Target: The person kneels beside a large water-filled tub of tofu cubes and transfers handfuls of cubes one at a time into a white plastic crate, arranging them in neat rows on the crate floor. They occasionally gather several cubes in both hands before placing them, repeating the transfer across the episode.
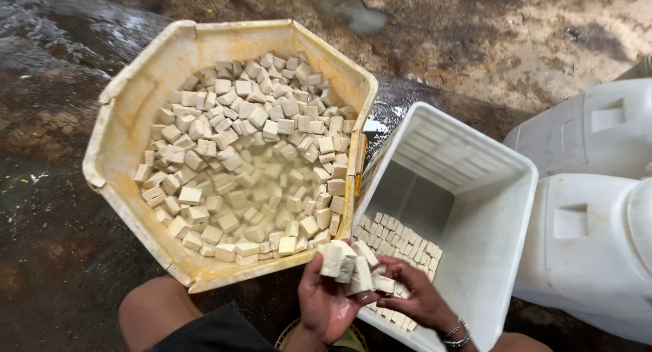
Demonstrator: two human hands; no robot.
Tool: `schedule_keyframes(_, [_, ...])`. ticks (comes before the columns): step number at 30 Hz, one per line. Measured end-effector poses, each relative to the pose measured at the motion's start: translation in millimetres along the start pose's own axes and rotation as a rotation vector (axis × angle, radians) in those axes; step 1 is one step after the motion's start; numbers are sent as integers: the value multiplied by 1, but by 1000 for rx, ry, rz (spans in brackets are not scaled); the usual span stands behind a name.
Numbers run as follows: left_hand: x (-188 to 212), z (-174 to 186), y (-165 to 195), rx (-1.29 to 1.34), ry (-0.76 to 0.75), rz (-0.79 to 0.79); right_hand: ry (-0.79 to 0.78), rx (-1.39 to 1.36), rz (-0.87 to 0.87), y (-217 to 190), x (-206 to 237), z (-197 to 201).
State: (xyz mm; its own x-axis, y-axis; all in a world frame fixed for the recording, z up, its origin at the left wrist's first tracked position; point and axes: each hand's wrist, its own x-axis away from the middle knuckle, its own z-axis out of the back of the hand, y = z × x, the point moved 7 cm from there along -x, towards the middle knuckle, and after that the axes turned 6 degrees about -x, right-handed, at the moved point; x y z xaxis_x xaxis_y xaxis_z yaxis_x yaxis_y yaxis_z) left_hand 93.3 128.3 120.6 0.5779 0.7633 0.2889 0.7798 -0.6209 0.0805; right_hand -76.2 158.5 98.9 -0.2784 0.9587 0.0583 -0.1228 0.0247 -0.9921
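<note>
My left hand (pixel 324 299) is cupped palm up near the bottom middle, holding a pile of pale beige cubes (pixel 350 264). My right hand (pixel 418 299), with a bracelet on the wrist, reaches across from the right and pinches the cubes at the edge of that pile. Both hands hover over the near corner of a white square bucket (pixel 506 209), where rows of cubes (pixel 401 242) lie packed on the bottom. To the left stands a yellowed hexagonal tub (pixel 129 121) full of loose cubes in cloudy liquid.
Two white plastic jerrycans (pixel 591 134) lie at the right edge, close against the bucket. The ground (pixel 61 250) around is wet, dark and muddy. My bare knee (pixel 153 311) and dark shorts show at the bottom left.
</note>
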Motion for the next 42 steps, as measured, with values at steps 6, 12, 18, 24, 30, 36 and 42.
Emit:
schedule_keyframes(6, [14, -1, -19, -208, 85, 149, 291, -1024, -149, 87, 55, -11])
schedule_keyframes(12, [8, 32, -25, -546, 199, 98, 714, -927, -248, 82, 80, 21])
schedule_keyframes(18, [-4, 57, -50, -599, 215, 112, 534, 71, 145, -53, 69, 2])
schedule_keyframes(24, [-7, 58, -72, -676, 256, 155, 336, 672, 332, -110, 38, -36])
schedule_keyframes(30, [-10, 61, -82, -571, 224, 205, 145, 747, 234, -91, 32, -32])
schedule_keyframes(36, [-15, 55, -93, -582, 218, 236, 510, 777, 280, -74, 49, -13])
schedule_keyframes(42, [-20, 53, -101, -550, 193, 205, 613, 600, 62, -45, 60, 11])
